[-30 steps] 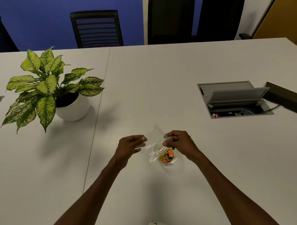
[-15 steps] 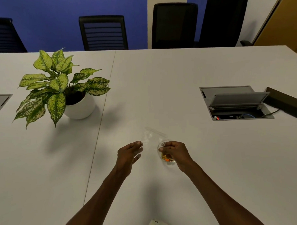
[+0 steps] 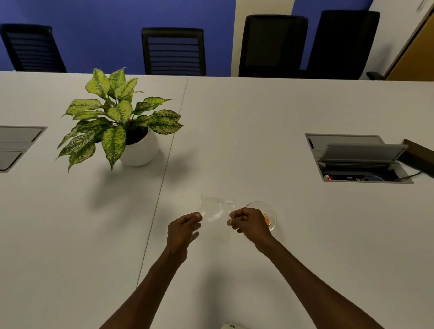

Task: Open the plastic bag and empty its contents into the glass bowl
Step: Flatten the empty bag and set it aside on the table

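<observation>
Plastic bag (image 3: 216,209) is stretched flat between both hands, just above or on the white table (image 3: 259,137); can't tell which. It looks clear and see-through, with nothing visible inside it.

Left hand (image 3: 182,228) pinches the bag's near-left corner between thumb and forefinger, the other fingers loosely curled below. Right hand (image 3: 249,221) is closed in a loose fist, pinching the bag's near-right corner. The bag's far edge points away from the person, towards the plant.

Glass bowl (image 3: 266,213) sits on the table just right of the bag, partly hidden behind the right hand. The knuckles overlap its near-left rim in the picture; can't tell if they touch it. Small orange and yellow pieces (image 3: 267,219) are visible in the bowl beside the right hand; too small to identify.

So the bag is left of the bowl, not over it, and spans the gap between the two hands. Both forearms come in from the bottom edge, converging on the bag.

Around it: potted plant (image 3: 124,123) in a white pot, far left of the hands and well apart. Open cable hatch (image 3: 357,158) set in the tabletop to the far right. Black chairs (image 3: 173,51) along the far side, against a blue wall.
</observation>
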`<state>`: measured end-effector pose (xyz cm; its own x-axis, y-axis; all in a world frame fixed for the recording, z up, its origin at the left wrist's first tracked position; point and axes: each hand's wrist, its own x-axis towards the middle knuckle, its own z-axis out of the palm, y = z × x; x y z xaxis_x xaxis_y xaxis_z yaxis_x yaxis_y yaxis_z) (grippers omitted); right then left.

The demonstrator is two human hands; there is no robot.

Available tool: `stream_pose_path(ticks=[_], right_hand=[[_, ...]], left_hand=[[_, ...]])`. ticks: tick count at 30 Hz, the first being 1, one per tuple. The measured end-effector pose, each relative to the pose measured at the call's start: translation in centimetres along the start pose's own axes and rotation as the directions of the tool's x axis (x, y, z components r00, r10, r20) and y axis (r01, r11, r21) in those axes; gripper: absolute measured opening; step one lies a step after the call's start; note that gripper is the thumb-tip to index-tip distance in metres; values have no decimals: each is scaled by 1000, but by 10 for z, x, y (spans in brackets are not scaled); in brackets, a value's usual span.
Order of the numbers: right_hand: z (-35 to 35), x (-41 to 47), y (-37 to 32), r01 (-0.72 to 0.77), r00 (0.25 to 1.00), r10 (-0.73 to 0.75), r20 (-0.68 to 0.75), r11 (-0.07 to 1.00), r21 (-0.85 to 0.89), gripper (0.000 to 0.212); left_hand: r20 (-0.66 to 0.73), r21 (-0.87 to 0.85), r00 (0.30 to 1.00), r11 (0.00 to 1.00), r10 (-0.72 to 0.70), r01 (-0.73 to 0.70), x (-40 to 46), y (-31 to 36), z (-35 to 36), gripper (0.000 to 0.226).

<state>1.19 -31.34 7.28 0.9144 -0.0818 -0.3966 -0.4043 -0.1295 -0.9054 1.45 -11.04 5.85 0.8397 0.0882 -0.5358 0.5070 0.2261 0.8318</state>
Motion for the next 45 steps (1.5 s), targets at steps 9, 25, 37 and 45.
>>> stream_pose_path(ticks=[9,25,37,45], right_hand=[[56,-2,27,-82,996,82,22,997,-10,28],[144,21,73,-114,993,118,6,974,-197,28],[170,38,93,-130,985,157,77,952,-278,32],[163,16,97,309,946,-161,281,707,-636,50]], left_hand=[[-120,-68,990,995,-76,68,-1,-21,-50,12],[-333,118,942,989,-41,85,42,-66,-120,19],[-474,409,867,911,155,60,50,-90,-135,21],[-136,727,886,652,443,-215,45,-92,-146,34]])
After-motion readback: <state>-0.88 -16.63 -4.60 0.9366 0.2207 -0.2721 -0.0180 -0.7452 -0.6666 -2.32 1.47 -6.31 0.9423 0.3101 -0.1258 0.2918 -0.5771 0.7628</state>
